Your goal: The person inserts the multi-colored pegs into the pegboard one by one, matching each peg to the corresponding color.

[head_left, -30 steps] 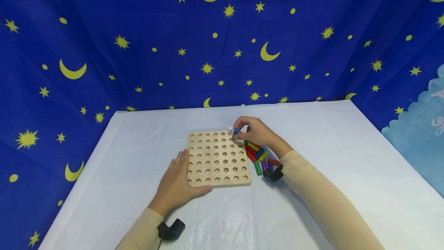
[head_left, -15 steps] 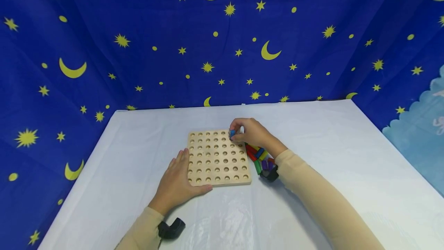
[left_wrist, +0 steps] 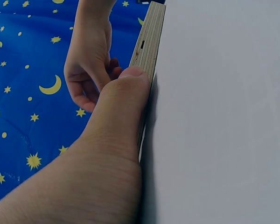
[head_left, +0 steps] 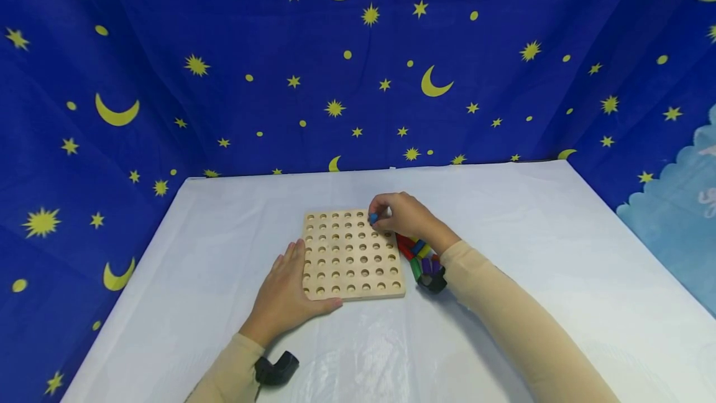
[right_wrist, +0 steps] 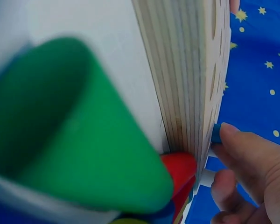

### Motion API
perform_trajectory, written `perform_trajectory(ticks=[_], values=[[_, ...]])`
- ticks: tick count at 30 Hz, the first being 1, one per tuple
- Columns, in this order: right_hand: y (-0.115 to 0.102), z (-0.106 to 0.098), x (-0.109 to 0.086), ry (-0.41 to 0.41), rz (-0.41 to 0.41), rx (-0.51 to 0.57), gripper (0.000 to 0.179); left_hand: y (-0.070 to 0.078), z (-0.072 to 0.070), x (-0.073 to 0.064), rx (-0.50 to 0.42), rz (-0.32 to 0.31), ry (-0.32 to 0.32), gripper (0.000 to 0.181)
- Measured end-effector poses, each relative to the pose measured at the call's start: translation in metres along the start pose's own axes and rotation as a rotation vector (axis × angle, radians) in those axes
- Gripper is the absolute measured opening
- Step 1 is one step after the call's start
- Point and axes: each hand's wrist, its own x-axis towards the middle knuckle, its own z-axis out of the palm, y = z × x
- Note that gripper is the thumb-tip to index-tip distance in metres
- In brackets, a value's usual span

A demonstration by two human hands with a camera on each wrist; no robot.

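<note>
A square wooden pegboard (head_left: 357, 266) with rows of round holes lies flat on the table. My left hand (head_left: 285, 294) rests against its left edge with fingers extended, the thumb along the front edge. At the board's back right, my right hand (head_left: 407, 213) pinches a blue peg (head_left: 373, 218) between thumb and fingertips. The right wrist view shows this blue peg (right_wrist: 216, 133) at the top face; whether its lower end is inside a hole cannot be seen. A white peg (right_wrist: 207, 177) stands up from the board beside the curled fingers.
Loose pegs lie against the board's right side, among them a green peg (head_left: 416, 268), a red peg (head_left: 405, 250) and a purple peg (head_left: 427, 266). Some are hidden under the right wrist. Behind the white table (head_left: 240, 204) hangs a blue starry cloth (head_left: 252, 111).
My right hand has moved slightly left and down with the blue peg, which now shows less above the board. It covers the white peg seen earlier. The left hand stays put.
</note>
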Motion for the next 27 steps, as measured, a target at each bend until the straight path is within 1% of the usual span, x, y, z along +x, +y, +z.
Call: perform_trajectory(ticks=[6,10,12,17,20,24,27], values=[[0.006,-0.006,-0.008,0.032,0.009,0.056,0.018,0.001,0.001,0.000,0.000,-0.008,-0.010,0.146],[0.015,-0.016,-0.016,0.064,-0.003,0.134,0.017,0.001,0.002,0.000,0.002,-0.009,-0.018,0.147],[0.022,-0.022,-0.021,0.065,0.001,0.167,0.018,0.000,0.002,0.000,0.002,-0.007,-0.016,0.147],[0.040,-0.036,-0.037,0.000,0.071,0.202,0.017,0.000,0.001,0.000,0.004,0.003,-0.001,0.148],[0.052,-0.041,-0.046,-0.045,0.102,0.220,0.017,0.000,0.000,0.000,0.006,0.006,-0.001,0.148],[0.063,-0.042,-0.054,-0.090,0.109,0.243,0.017,0.001,-0.001,0.001,0.000,0.004,-0.007,0.148],[0.067,-0.041,-0.059,-0.104,0.123,0.238,0.020,0.001,-0.002,0.001,-0.005,0.002,-0.011,0.147]])
